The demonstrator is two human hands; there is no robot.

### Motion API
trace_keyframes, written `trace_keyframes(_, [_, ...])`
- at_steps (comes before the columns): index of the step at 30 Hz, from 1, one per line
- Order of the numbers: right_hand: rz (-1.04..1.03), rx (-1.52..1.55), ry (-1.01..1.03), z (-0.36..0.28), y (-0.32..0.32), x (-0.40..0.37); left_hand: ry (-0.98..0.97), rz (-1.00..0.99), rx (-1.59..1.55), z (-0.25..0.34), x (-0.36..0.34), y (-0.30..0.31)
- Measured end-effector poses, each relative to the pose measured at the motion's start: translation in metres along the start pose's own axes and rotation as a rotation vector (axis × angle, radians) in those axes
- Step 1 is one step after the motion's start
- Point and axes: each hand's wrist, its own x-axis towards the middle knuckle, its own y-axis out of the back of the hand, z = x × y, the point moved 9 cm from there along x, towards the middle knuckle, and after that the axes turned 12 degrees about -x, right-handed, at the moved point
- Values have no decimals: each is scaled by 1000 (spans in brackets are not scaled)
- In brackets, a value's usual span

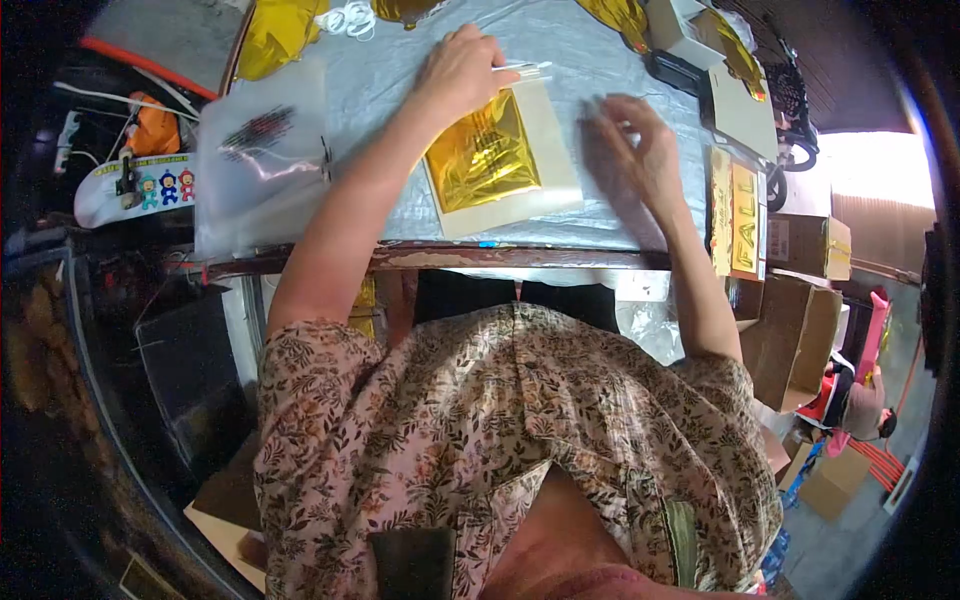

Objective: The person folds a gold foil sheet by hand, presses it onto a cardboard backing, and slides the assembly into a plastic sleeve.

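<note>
A clear bag with a pale backing [560, 180] lies on the covered table, a shiny gold foil packet [485, 155] inside or on top of it. At the bag's top edge is my left hand [465, 72], its fingers bent over the closure strip and pressed together there. My right hand [640, 145] hovers above the table to the right of the bag, touching nothing, with its fingers curled and apart. Left of the bag lies a stack of clear plastic bags [262, 170] with dark print.
Gold foil pieces [275, 38] and a white cord coil [347, 20] lie at the back. A box marked FALL [745, 225] stands at the right edge, near cardboard boxes [790, 340]. Another person [865, 412] is at the far right.
</note>
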Motion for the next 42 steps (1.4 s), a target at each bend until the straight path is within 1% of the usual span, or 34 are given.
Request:
trace_keyframes(1, [34, 35, 21, -6, 8, -11, 32, -55, -18, -6, 3, -6])
trace_keyframes(2, [-12, 17, -55, -5, 13, -22, 22, -56, -15, -9, 6, -5])
trace_keyframes(3, [-3, 17, -58, -5, 15, -30, 142, -122, -191, -21, 5, -10])
trace_keyframes(4, [88, 15, -56, -2, 23, -41, 265, -189, -367, -32, 2, -15])
trace_keyframes(5, [178, 15, -51, 0, 29, -49, 262, -188, -364, -35, 2, -12])
trace_keyframes(6, [184, 18, -46, 0, 27, -52, 322, -166, -488, -40, 1, -5])
trace_keyframes(7, [242, 134, -114, 8, 28, -57, 381, -144, -612, -49, -1, 0])
trace_keyframes(8, [298, 251, -182, 14, 31, -61, 460, -164, -924, -64, -4, -10])
trace_keyframes(9, [303, 404, -230, 10, 30, -62, 452, -158, -917, -64, -9, -8])
trace_keyframes(10, [313, 409, -220, 9, 32, -59, 421, -108, -1101, -60, -10, -3])
trace_keyframes(11, [237, 588, -317, 18, 21, -52, 381, -58, -1285, -57, -10, 3])
trace_keyframes(12, [154, 765, -414, 24, 9, -48, 425, -20, -1340, -40, -17, 9])
trace_keyframes(13, [165, 939, -441, 12, 9, -41, 416, -18, -1337, -36, -20, 4])
trace_keyframes(15, [169, 917, -395, -11, 28, -31, 315, 121, -1516, -28, -23, 6])
trace_keyframes(16, [167, 892, -360, -21, 37, -27, 306, 131, -1514, -12, -28, 12])
trace_keyframes(17, [245, 570, -310, -27, 57, -27, 285, 138, -1649, 5, -36, 15])
trace_keyframes(18, [281, 590, -260, -38, 69, -28, 259, 145, -1785, 27, -46, 22])
trace_keyframes(19, [319, 611, -209, -47, 78, -29, 312, 185, -1810, 39, -58, 27])
trace_keyframes(21, [340, 623, -150, -50, 83, -31, 303, 186, -1820, 49, -68, 36])
trace_keyframes(24, [299, 686, -171, -35, 67, -38, 337, 195, -1783, 53, -76, 38])
trace_keyframes(26, [261, 936, -227, -16, 47, -39, 361, 217, -1726, 51, -79, 40])
trace_keyframes(28, [222, 929, -219, -6, 39, -41, 331, 260, -1631, 50, -81, 41])
trace_keyframes(29, [185, 917, -208, -3, 36, -40, 329, 248, -1628, 51, -82, 40])
trace_keyframes(30, [198, 919, -210, -2, 40, -37, 322, 240, -1597, 52, -84, 40])
trace_keyframes(31, [159, 872, -325, 1, 40, -34, 318, 229, -1565, 52, -86, 40])
trace_keyframes(32, [118, 826, -444, 4, 40, -33, 319, 210, -1559, 53, -89, 37])
trace_keyframes(33, [157, 826, -364, -10, 50, -26, 310, 189, -1568, 55, -91, 34])
trace_keyframes(34, [171, 831, -378, -2, 48, -24, 303, 168, -1578, 59, -93, 32])
trace_keyframes(35, [127, 921, -299, -1, 41, -15, 309, 151, -1576, 62, -95, 31])
trace_keyframes(36, [82, 1008, -211, -6, 37, -8, 329, 102, -1479, 66, -94, 34])
trace_keyframes(37, [74, 998, -210, -3, 35, -6, 346, 58, -1382, 68, -93, 36])
trace_keyframes(38, [80, 1001, -216, 0, 32, -6, 349, 49, -1379, 65, -88, 39])
trace_keyframes(40, [5, 1079, -235, -7, 24, -7, 314, -160, -1333, 65, -72, 30])
trace_keyframes(42, [29, 1136, -246, 2, 16, -8, 306, -135, -1336, 55, -62, 26])
